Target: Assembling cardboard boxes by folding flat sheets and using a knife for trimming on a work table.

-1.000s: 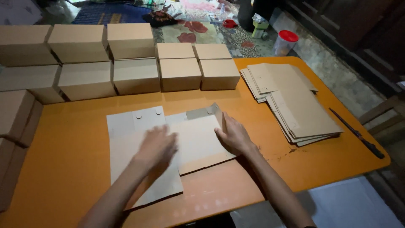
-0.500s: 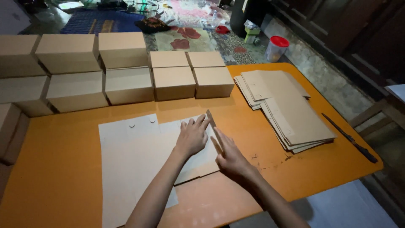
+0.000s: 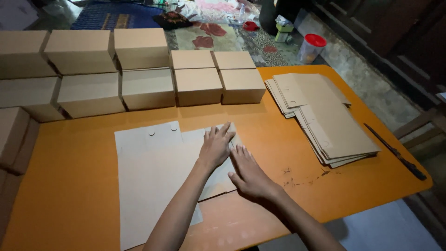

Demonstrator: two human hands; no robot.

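Cardboard sheet (image 3: 158,181) lies flat on orange surface (image 3: 69,195), near front edge. Since a moment ago, both hands have come together at its right flap: left hand (image 3: 214,148) now palm-down, fingers spread flat on it, right hand (image 3: 251,174) just beside, pressing the fold edge. Nothing gripped. Judging by this, flap is being creased down. Folded boxes (image 3: 139,69) behind, flat stack (image 3: 320,116) right, knife (image 3: 395,151) at edge.
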